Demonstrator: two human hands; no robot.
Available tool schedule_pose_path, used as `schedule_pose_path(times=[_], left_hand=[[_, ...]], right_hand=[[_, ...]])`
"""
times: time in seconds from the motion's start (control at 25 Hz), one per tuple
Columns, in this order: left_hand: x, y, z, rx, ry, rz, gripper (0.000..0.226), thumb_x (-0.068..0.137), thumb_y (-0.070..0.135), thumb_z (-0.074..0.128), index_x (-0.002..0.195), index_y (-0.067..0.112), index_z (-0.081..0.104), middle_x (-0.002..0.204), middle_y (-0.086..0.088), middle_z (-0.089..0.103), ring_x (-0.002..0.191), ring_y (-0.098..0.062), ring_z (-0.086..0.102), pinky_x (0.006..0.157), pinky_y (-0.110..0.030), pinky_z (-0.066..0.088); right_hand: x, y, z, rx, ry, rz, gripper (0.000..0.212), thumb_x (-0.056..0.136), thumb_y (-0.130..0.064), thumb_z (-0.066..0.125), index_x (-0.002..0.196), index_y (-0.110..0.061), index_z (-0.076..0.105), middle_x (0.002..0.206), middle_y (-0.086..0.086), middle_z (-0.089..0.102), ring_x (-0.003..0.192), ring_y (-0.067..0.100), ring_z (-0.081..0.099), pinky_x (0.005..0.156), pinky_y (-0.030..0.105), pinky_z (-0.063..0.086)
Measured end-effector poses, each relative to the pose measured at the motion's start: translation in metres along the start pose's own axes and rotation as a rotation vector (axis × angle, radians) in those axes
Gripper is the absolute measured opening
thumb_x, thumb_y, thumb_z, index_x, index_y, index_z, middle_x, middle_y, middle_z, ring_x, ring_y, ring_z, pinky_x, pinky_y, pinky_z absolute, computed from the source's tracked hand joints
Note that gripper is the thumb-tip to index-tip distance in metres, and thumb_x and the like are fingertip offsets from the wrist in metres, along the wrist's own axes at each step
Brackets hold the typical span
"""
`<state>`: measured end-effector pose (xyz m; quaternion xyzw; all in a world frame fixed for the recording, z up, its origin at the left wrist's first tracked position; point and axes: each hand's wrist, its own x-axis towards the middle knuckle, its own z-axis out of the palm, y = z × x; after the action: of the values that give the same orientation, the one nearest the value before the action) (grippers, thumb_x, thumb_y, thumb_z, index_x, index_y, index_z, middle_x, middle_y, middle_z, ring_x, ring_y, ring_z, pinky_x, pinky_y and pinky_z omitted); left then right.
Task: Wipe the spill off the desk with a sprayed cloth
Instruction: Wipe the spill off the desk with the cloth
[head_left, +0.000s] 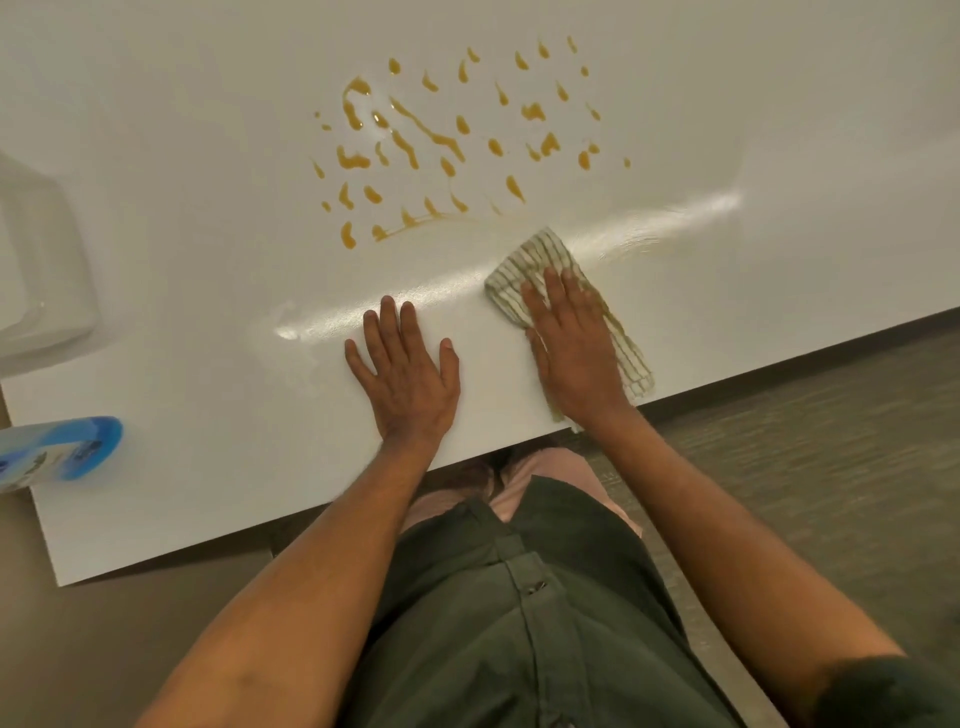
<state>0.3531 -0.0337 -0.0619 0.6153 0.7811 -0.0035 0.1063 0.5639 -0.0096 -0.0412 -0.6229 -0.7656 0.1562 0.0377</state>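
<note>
Striped cloth flat on the white desk, near the front edge, right of centre. Long axis diagonal: far end toward the spill, near end toward the desk's front edge and slightly right. Pale fabric with thin dark green stripes, folded into a narrow band, tinged amber along the right edge and at the near corner. Far end fanned out a little past the fingertips; near end almost at the desk's edge.

Right hand laid palm-down on the cloth, fingers straight and close together, pressing rather than gripping. Left hand flat on the bare desk just beside it, fingers spread, holding nothing.

Spill beyond both hands, toward the middle of the desk: many amber drops and short streaks, scattered across a broad patch, with one thin smeared line along its near edge. Glossy wet band across the desk between spill and hands.

Blue-and-white spray bottle lying on its side at the left front corner, well apart from the cloth. Translucent plastic container at the left edge.
</note>
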Motion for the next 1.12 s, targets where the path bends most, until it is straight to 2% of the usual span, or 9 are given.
schedule_pose_path(times=[0.08, 0.24, 0.4, 0.6, 0.68, 0.76, 0.88, 1.0, 1.12], left_hand=[[0.0, -0.001, 0.001, 0.004, 0.009, 0.003, 0.071, 0.104, 0.052, 0.021, 0.163, 0.012, 0.024, 0.173, -0.011, 0.019, 0.161, -0.033, 0.016, 0.128, -0.063, 0.013], [0.0, 0.0, 0.005, 0.007, 0.045, 0.002, 0.07, 0.105, 0.052, 0.024, 0.162, 0.012, 0.025, 0.173, -0.011, 0.022, 0.16, -0.033, 0.018, 0.127, -0.063, 0.015], [0.001, 0.0, 0.008, 0.025, 0.06, -0.006, 0.069, 0.105, 0.051, 0.028, 0.162, 0.012, 0.026, 0.172, -0.011, 0.022, 0.16, -0.032, 0.018, 0.127, -0.063, 0.015], [-0.001, 0.003, 0.005, 0.041, 0.067, -0.013, 0.068, 0.105, 0.05, 0.028, 0.162, 0.012, 0.027, 0.172, -0.01, 0.022, 0.16, -0.032, 0.019, 0.127, -0.062, 0.015], [-0.001, 0.003, 0.004, 0.041, 0.074, -0.015, 0.068, 0.105, 0.05, 0.029, 0.161, 0.012, 0.027, 0.172, -0.01, 0.023, 0.16, -0.032, 0.019, 0.127, -0.062, 0.015], [-0.001, 0.004, 0.005, 0.033, 0.083, -0.017, 0.068, 0.105, 0.05, 0.03, 0.161, 0.012, 0.027, 0.172, -0.011, 0.024, 0.16, -0.032, 0.02, 0.127, -0.062, 0.015], [0.0, 0.003, 0.007, 0.008, 0.109, -0.021, 0.067, 0.104, 0.048, 0.034, 0.16, 0.012, 0.028, 0.171, -0.011, 0.026, 0.159, -0.032, 0.021, 0.127, -0.061, 0.015], [0.0, 0.002, 0.01, 0.012, 0.129, -0.016, 0.067, 0.104, 0.048, 0.035, 0.161, 0.012, 0.028, 0.17, -0.01, 0.026, 0.159, -0.032, 0.02, 0.128, -0.06, 0.014], [-0.001, 0.004, 0.009, 0.016, 0.134, -0.01, 0.066, 0.105, 0.048, 0.035, 0.161, 0.013, 0.028, 0.17, -0.011, 0.027, 0.158, -0.032, 0.021, 0.127, -0.06, 0.015]], right_hand=[[-0.021, 0.044, -0.007, -0.023, -0.037, -0.05, 0.059, 0.113, -0.036, 0.033, 0.169, -0.031, 0.017, 0.179, 0.0, 0.007, 0.166, 0.023, 0.003, 0.135, 0.047, 0.009], [0.015, 0.113, -0.037, -0.063, 0.074, 0.247, 0.057, 0.113, -0.033, 0.031, 0.168, -0.022, 0.024, 0.176, 0.012, 0.02, 0.164, 0.035, 0.015, 0.132, 0.056, 0.018], [0.082, 0.086, -0.04, -0.03, 0.206, 0.505, 0.059, 0.113, -0.034, 0.024, 0.168, -0.013, 0.022, 0.176, 0.021, 0.017, 0.164, 0.042, 0.012, 0.132, 0.056, 0.015], [0.035, 0.014, -0.012, 0.009, 0.042, 0.068, 0.058, 0.114, -0.031, 0.032, 0.169, -0.015, 0.021, 0.177, 0.016, 0.014, 0.165, 0.035, 0.009, 0.135, 0.051, 0.011], [-0.003, 0.042, -0.009, -0.006, -0.062, -0.207, 0.058, 0.114, -0.031, 0.035, 0.169, -0.02, 0.02, 0.178, 0.01, 0.013, 0.166, 0.03, 0.008, 0.135, 0.05, 0.01], [-0.015, 0.096, -0.02, -0.028, -0.062, -0.268, 0.058, 0.114, -0.033, 0.036, 0.169, -0.024, 0.021, 0.179, 0.006, 0.013, 0.166, 0.027, 0.008, 0.135, 0.051, 0.012], [0.024, 0.155, -0.049, -0.055, 0.034, 0.079, 0.057, 0.112, -0.029, 0.037, 0.168, -0.022, 0.025, 0.177, 0.012, 0.019, 0.165, 0.034, 0.014, 0.133, 0.055, 0.016], [0.086, 0.145, -0.063, -0.012, 0.171, 0.446, 0.058, 0.112, -0.03, 0.028, 0.168, -0.015, 0.024, 0.176, 0.018, 0.018, 0.164, 0.04, 0.013, 0.132, 0.056, 0.014], [0.107, 0.087, -0.049, 0.024, 0.166, 0.416, 0.058, 0.112, -0.029, 0.027, 0.168, -0.012, 0.023, 0.176, 0.021, 0.015, 0.164, 0.042, 0.011, 0.133, 0.056, 0.012]])
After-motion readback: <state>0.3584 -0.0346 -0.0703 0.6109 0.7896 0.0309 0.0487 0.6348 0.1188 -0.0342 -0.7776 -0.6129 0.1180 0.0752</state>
